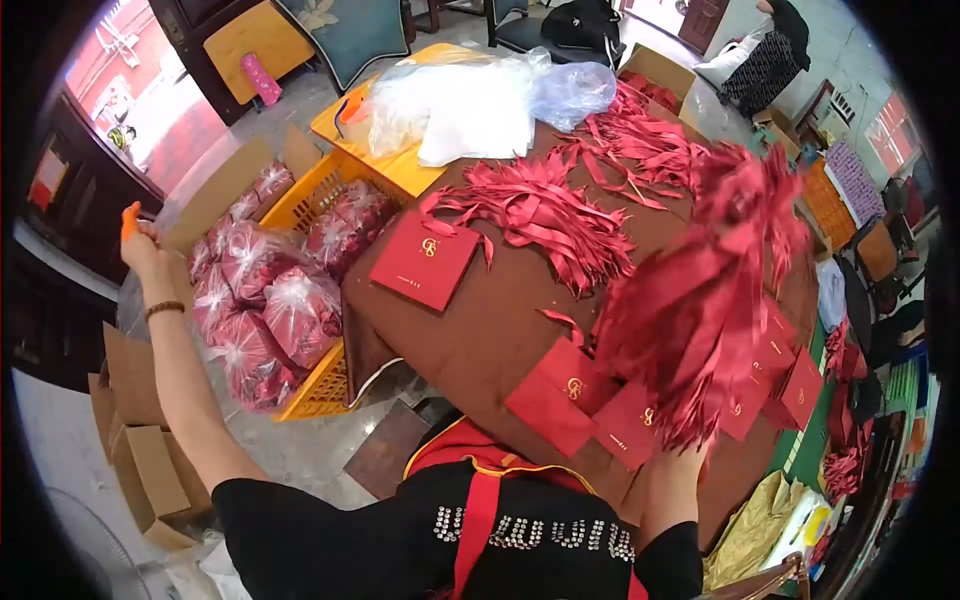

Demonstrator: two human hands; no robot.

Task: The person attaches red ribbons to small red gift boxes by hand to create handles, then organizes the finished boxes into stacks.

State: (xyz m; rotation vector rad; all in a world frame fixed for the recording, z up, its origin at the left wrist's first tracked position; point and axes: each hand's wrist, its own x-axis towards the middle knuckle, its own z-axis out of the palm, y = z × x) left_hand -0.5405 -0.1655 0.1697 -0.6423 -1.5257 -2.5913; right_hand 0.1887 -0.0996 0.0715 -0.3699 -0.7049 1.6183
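My left hand (146, 245) is stretched out at the far left, its fingers closed around a small orange object (130, 220). On the right, a large bundle of red ribbons (695, 310) hangs over my right forearm or hand and hides the fingers. Beneath and beside that bundle lie several red gift bags (571, 392) with gold lettering on the brown tablecloth (470, 350). Another red bag (425, 258) sits near the table's left edge. Next to it spreads a pile of red ribbons (535, 215).
A yellow crate (318, 392) with plastic-wrapped red bundles (262, 260) stands left of the table. Clear plastic and white sheets (470, 115) lie at the back. Cardboard boxes (150, 465) are at the lower left. A person (768, 60) is at the back right.
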